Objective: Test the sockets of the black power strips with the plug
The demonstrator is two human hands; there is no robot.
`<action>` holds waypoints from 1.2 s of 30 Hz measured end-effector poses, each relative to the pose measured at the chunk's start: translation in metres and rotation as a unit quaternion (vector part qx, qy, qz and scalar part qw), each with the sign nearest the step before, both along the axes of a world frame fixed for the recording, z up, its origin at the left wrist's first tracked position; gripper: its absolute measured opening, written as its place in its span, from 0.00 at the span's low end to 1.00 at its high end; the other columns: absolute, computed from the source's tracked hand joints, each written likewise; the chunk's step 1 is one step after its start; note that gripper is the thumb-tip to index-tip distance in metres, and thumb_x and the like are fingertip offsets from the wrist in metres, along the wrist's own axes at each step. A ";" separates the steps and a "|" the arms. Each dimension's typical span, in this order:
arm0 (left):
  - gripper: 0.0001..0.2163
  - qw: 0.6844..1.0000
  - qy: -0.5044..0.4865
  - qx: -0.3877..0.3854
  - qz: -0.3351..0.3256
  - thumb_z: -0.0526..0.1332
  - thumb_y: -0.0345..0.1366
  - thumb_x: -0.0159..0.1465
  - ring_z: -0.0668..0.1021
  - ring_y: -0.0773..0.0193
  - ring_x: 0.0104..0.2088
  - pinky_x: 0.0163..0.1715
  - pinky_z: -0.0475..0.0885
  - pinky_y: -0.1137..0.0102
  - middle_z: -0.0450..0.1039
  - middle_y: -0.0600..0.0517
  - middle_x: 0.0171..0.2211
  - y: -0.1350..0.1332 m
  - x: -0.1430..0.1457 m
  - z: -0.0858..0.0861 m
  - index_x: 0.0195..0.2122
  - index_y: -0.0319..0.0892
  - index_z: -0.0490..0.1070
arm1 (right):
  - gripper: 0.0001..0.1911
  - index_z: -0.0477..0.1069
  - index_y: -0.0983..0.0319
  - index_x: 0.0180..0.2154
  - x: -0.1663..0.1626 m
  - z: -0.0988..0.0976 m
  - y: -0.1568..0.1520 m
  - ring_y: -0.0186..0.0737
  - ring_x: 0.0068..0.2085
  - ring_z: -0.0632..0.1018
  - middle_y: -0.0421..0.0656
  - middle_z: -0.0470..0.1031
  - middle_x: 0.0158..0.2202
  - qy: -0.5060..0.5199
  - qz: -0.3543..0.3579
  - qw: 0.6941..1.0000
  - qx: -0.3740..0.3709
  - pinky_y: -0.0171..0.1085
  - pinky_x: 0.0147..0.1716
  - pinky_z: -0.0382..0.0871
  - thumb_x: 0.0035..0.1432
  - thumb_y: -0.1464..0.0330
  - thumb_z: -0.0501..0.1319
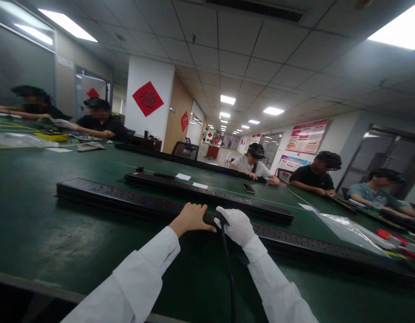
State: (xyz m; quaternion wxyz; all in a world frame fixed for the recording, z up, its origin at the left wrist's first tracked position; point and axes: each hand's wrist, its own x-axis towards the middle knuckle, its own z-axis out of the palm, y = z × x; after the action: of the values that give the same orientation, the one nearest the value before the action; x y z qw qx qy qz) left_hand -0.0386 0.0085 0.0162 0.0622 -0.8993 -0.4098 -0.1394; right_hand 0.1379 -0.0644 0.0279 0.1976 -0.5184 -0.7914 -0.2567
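Note:
A long black power strip (pixel 115 195) with red dots along its top lies across the table in front of me. Over its middle my left hand (pixel 190 217), bare, is closed, fingers across the far side and thumb on the near side. Just right of it my right hand (pixel 237 225), in a white knitted glove, pinches a black cable (pixel 228 269) against the strip. That cable hangs down toward me past the bottom of the view. The cable's upper end is hidden by the gloved fingers.
Behind lies a second black power strip (pixel 207 194). A phone (pixel 248 188), white paper slips (pixel 183 176) and a clear plastic bag (pixel 350 231) rest on the green table (pixel 93 242). Several people sit around it, one person (pixel 252 166) straight across.

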 end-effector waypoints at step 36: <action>0.34 1.000 0.006 -0.018 -0.017 0.47 0.67 0.45 0.75 0.52 0.35 0.35 0.65 0.63 0.73 0.45 0.35 0.002 -0.004 0.005 0.36 0.42 0.69 | 0.19 0.64 0.57 0.50 -0.004 -0.010 0.001 0.35 0.36 0.72 0.44 0.74 0.37 0.073 -0.025 0.997 0.027 0.32 0.37 0.58 0.61 0.59 0.47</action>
State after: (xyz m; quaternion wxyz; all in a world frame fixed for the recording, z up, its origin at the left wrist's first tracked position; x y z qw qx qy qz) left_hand -0.0424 0.0105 0.0212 0.0460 -0.9081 -0.3961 -0.1279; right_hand 0.1335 -0.0636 0.0178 0.2624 -0.5494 -0.7547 -0.2446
